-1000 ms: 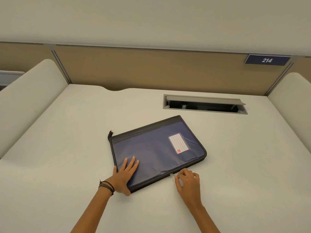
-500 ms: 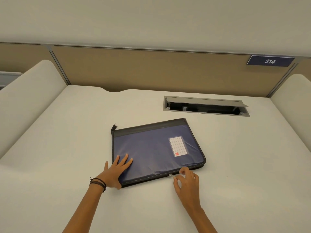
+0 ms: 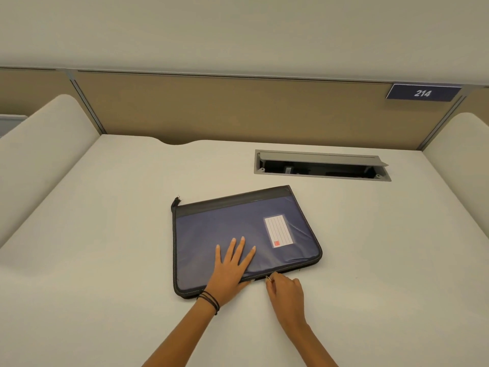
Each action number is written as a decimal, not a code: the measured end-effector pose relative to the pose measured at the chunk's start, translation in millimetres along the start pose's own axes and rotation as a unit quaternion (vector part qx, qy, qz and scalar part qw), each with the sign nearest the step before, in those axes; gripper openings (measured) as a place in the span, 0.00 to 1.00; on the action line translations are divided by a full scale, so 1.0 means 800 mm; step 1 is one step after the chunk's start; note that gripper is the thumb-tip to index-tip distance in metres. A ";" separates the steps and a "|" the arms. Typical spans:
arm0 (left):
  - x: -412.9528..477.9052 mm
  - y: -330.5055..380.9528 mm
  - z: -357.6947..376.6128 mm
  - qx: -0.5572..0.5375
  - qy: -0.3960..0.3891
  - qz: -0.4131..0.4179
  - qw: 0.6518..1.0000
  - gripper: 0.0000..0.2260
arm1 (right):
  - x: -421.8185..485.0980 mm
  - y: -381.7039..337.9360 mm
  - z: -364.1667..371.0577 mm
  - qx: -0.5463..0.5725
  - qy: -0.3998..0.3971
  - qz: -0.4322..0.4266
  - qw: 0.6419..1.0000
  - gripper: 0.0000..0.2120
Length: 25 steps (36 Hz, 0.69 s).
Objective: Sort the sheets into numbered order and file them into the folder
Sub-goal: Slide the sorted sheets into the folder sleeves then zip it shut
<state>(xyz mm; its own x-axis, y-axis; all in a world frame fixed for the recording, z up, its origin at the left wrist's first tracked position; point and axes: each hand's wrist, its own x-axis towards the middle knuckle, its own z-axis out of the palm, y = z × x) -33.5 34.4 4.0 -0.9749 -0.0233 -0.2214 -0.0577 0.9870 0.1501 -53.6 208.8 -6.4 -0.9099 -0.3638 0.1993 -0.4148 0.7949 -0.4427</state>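
Left hand slid right, fingers flat on folder; right hand pinches half-hidden zipper.

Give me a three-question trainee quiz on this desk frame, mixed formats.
1. True or false: the left hand lies flat on the navy fabric zip folder.
2. What does the right hand pinch? A) small metal zipper pull B) white label card C) loose paper sheet
3. Fill in: the blue wall sign reads ___.
Key: 1 true; 2 A; 3 214.
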 end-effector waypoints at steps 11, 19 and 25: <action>0.003 -0.004 0.007 0.004 0.029 0.016 0.999 0.48 | -0.001 -0.016 0.003 -0.022 -0.002 -0.059 0.998 0.15; 0.000 -0.008 0.009 0.024 0.052 0.026 0.998 0.32 | 0.005 0.011 -0.014 -0.055 0.022 -0.044 0.997 0.13; -0.006 -0.024 0.012 0.030 0.077 0.036 0.996 0.30 | 0.004 0.038 -0.026 -0.060 0.054 -0.017 0.997 0.12</action>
<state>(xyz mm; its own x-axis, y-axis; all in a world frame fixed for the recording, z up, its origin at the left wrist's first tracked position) -25.5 16.8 -6.7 -0.9977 0.0279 -0.0620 0.0216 0.9946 0.1013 -69.2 242.3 -1.3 -0.8872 -0.3425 0.3091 -0.4375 0.8374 -0.3277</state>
